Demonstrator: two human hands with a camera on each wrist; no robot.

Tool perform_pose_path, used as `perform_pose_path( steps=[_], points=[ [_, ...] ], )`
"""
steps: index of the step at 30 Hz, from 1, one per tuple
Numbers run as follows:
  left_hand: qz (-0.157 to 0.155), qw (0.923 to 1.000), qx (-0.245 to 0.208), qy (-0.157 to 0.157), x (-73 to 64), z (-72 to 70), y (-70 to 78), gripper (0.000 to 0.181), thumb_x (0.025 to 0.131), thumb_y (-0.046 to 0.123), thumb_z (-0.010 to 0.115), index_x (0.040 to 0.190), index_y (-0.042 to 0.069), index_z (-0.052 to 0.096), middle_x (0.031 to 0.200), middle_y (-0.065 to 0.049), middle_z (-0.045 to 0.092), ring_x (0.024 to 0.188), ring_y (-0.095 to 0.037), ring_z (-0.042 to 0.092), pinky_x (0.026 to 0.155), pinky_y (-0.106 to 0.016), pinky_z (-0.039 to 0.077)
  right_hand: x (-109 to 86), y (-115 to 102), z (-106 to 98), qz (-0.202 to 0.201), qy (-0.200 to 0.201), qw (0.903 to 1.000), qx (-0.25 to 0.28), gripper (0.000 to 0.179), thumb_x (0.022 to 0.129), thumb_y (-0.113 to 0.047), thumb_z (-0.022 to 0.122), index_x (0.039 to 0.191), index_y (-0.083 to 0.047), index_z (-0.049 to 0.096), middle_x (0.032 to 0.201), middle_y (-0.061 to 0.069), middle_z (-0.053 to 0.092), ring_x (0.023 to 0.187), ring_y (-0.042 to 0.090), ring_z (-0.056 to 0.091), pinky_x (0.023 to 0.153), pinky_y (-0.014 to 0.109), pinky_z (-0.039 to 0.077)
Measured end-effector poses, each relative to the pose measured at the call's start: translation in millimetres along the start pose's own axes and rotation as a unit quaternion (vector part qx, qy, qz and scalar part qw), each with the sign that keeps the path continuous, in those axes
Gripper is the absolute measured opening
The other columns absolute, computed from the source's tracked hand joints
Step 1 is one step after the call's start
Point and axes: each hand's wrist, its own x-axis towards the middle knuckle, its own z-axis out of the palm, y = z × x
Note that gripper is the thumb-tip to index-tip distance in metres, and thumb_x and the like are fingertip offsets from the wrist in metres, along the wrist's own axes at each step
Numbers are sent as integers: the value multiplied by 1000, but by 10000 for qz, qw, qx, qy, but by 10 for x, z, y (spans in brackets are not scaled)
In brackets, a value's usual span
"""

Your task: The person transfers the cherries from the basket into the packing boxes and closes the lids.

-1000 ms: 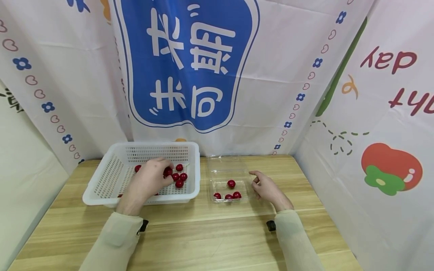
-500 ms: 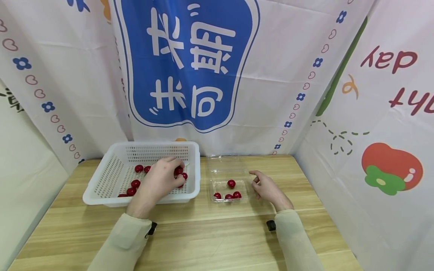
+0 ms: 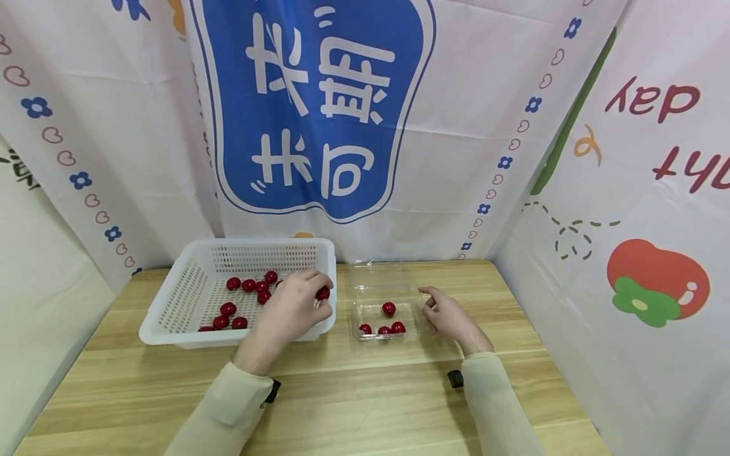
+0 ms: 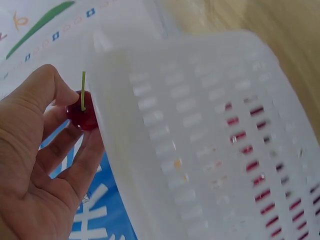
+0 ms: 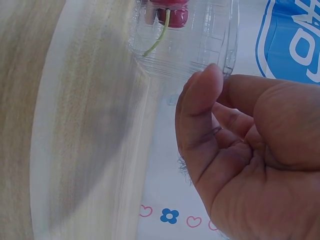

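My left hand (image 3: pixel 293 311) pinches a dark red cherry (image 4: pixel 80 120) between thumb and fingers, and its green stem points up in the left wrist view. That cherry is at the right rim of the white slotted basket (image 3: pixel 265 254), where several other cherries (image 3: pixel 249 285) lie. My right hand (image 3: pixel 452 319) is beside a clear plastic clamshell box (image 3: pixel 371 315), fingers loosely bent with nothing between them. In the right wrist view its fingertips are close to the box's corner; whether they touch it, I cannot tell. Several cherries (image 3: pixel 388 310) lie inside the box, mostly along its near edge.
Both containers stand near the back of a wood-grain table (image 3: pixel 353 399). The box's transparent lid (image 3: pixel 377 276) is folded back toward a printed cloth (image 3: pixel 456 158) that hangs behind the table. More cloth hangs at the right side.
My left hand has moved right through the basket to its right rim with a cherry in its fingers, uncovering more cherries to its left. The right hand has stayed in place.
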Motion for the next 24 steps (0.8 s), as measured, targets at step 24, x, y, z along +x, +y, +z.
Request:
perform_pose_path(
  steps=[24],
  points=[
    [307,9977,-6,-599,97,385,340,33,91,11,94,122,9,84,112,-4,82,101,-25,74,91,-40,68,3,17,19,72,-15,9999,105,56,122,-4,56,176,-3,47,115,17,71,68,21,68,66,41,65]
  ],
)
